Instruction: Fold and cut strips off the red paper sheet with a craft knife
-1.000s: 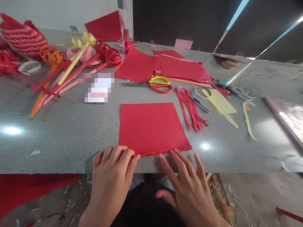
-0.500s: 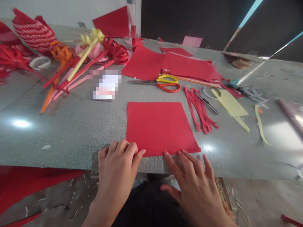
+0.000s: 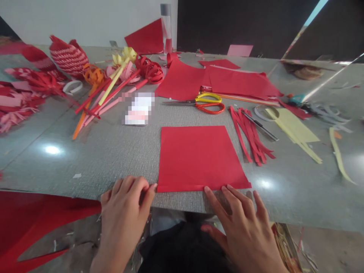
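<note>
A red sheet of paper [image 3: 196, 155] lies flat near the table's front edge, with a narrow fold along its near side. My left hand [image 3: 127, 212] rests on the table at the sheet's near left corner. Its fingers are bent and its thumb tip is right by that corner, gripping nothing that shows. On the right part of the folded edge, the fingertips of my right hand [image 3: 239, 216] press down. That hand is spread, with its thumb out below the table edge.
Scissors [image 3: 209, 103] lie beyond the sheet, a blurred-out phone [image 3: 140, 109] to their left. Red paper strips [image 3: 251, 138], a pen [image 3: 261, 126], a tape roll [image 3: 266, 113] and yellow paper [image 3: 298, 129] are at right. Paper flowers [image 3: 113, 81] fill the back left, near a bottle [image 3: 166, 30].
My left hand has slid left, off the folded edge to the sheet's corner. My right hand stays at the fold. The whole view has shifted somewhat.
</note>
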`<action>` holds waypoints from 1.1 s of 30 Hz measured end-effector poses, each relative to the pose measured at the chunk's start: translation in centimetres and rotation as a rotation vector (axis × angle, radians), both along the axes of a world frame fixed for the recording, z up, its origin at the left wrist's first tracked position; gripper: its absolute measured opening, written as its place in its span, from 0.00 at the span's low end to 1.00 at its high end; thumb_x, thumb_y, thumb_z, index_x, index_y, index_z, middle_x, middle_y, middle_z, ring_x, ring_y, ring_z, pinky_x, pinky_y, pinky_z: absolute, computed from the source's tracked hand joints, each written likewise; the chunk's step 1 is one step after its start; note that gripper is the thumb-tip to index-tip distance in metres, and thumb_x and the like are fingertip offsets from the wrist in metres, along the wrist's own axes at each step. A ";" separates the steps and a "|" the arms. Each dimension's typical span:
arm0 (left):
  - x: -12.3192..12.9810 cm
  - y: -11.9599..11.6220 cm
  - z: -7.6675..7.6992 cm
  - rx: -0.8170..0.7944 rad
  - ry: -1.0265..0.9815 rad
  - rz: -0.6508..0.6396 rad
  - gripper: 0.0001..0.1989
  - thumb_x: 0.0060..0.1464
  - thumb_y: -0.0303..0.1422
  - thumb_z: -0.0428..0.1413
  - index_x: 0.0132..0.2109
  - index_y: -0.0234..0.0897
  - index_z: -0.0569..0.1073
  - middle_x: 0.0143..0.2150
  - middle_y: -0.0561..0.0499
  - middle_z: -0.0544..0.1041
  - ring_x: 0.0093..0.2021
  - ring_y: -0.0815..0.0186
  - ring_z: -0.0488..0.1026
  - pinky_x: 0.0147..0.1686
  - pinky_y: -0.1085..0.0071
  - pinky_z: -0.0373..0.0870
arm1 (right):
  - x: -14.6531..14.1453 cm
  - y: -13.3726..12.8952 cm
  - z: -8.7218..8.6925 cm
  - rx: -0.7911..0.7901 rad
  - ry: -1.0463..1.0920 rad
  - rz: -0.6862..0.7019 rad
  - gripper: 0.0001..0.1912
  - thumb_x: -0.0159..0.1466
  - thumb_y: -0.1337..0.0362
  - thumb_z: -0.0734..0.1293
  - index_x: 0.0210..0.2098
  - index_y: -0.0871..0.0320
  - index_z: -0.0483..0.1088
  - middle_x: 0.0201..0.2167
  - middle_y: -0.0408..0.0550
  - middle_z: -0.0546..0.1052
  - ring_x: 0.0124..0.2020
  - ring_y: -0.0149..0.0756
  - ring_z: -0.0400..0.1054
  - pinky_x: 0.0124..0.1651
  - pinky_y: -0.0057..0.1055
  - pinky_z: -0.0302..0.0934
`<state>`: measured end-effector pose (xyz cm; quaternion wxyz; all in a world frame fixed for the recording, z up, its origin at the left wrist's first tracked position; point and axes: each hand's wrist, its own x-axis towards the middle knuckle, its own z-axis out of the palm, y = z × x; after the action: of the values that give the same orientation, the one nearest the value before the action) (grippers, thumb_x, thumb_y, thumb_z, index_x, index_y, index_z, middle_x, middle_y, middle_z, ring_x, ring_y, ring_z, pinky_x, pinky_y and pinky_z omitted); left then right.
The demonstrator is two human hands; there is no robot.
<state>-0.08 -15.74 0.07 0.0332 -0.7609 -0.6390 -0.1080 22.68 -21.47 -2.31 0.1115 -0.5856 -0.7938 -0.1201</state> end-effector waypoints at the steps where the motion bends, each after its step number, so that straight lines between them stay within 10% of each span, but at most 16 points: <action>1: -0.1 -0.2 0.0 0.051 -0.002 0.022 0.09 0.57 0.35 0.50 0.29 0.40 0.65 0.29 0.51 0.69 0.34 0.59 0.67 0.33 0.63 0.58 | -0.1 0.0 0.1 0.010 0.010 -0.015 0.25 0.66 0.49 0.53 0.57 0.51 0.63 0.45 0.55 0.72 0.48 0.48 0.64 0.55 0.57 0.49; 6: 3.1 -2.2 -0.1 0.560 -0.276 -0.209 0.13 0.51 0.21 0.53 0.43 0.38 0.68 0.43 0.47 0.73 0.44 0.61 0.70 0.43 0.62 0.65 | -0.4 0.1 0.3 0.058 -0.005 -0.021 0.23 0.66 0.52 0.52 0.55 0.51 0.65 0.43 0.55 0.74 0.46 0.48 0.66 0.52 0.57 0.53; 10: 7.1 -3.3 -1.0 0.267 -0.127 -0.555 0.20 0.58 0.33 0.49 0.56 0.32 0.65 0.57 0.48 0.70 0.59 0.60 0.62 0.57 0.61 0.56 | -0.4 0.0 0.2 0.064 0.003 -0.023 0.19 0.65 0.61 0.53 0.52 0.53 0.68 0.45 0.54 0.74 0.48 0.48 0.65 0.53 0.57 0.52; 24: 3.1 -3.6 -1.2 0.100 0.097 -0.353 0.26 0.60 0.44 0.44 0.61 0.36 0.60 0.63 0.50 0.62 0.62 0.61 0.59 0.64 0.57 0.32 | 0.3 -0.2 -0.2 0.055 -0.044 0.027 0.22 0.66 0.60 0.54 0.58 0.53 0.62 0.44 0.57 0.72 0.46 0.49 0.64 0.53 0.59 0.51; 33: 0.6 -5.2 -2.6 0.175 0.115 -0.219 0.30 0.59 0.42 0.45 0.63 0.28 0.55 0.63 0.40 0.61 0.64 0.52 0.53 0.62 0.47 0.39 | -0.2 0.0 -0.3 0.086 0.048 -0.011 0.22 0.67 0.53 0.52 0.55 0.51 0.65 0.44 0.55 0.73 0.46 0.48 0.66 0.54 0.58 0.51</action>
<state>0.52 -20.92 -2.54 0.1242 -0.8251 -0.5374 -0.1224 22.45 -21.47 -2.62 0.1550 -0.5872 -0.7819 -0.1408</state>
